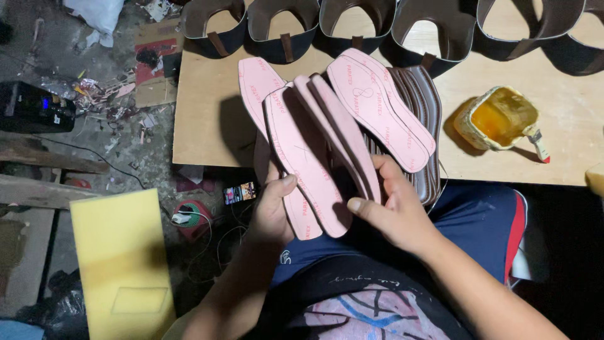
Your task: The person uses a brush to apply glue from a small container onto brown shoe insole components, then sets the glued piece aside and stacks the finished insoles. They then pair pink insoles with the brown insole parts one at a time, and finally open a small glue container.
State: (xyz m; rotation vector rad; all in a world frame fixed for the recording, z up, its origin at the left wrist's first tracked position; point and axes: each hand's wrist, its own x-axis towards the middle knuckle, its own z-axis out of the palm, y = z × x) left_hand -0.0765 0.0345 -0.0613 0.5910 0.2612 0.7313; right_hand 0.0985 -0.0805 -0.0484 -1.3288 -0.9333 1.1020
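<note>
Holding a fanned stack of pink insoles (314, 151) over the lap, at the near edge of the bench (201, 119). Left hand (272, 211) curled closed under the stack's lower end, thumb pressed on the heel of one pink insole. Right hand (393, 208) closed on the stack from the other side, thumb laid across a pink face, fingers wrapped behind the dark brown soles (425, 119) at the back. Fan's top half overlaps the bench; heels overhang the edge toward the body.

Far edge of bench lined with dark curved upper bands (352, 25) standing in a row, close together. Yellow glue pot (500, 116) with a brush (540, 143) sits right of the fan, apart from it; bare wood between pot and soles, and a bare strip left of the fan up to the bench's left edge.

Floor (94, 126) to the left littered with scraps. Yellow foam sheet (123, 264) lies low left, clear of the arms
</note>
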